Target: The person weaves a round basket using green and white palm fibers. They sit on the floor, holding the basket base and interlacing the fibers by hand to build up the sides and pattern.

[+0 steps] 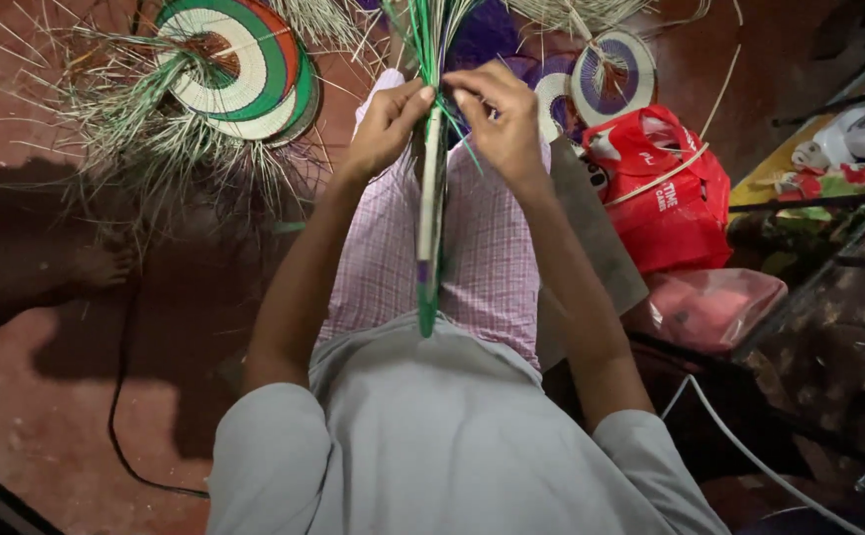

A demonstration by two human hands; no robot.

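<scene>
Both hands [447, 124] pinch the woven disc's [429, 228] upright edge.

A dull red, smooth cement floor [46, 396] fills the scene, dimly lit, with deep shadow pooling at the left. A thin black cable [115, 396] loops across it. At the upper left lie round woven mats with green, red and white rings and loose straw fringes [239, 69]. On the right sit a crumpled red plastic bag [675, 193] and a pink translucent plastic bag [714, 307], beside a dark patterned cloth-covered piece of furniture [828, 327]. A white cord [749, 456] runs along the lower right.
</scene>
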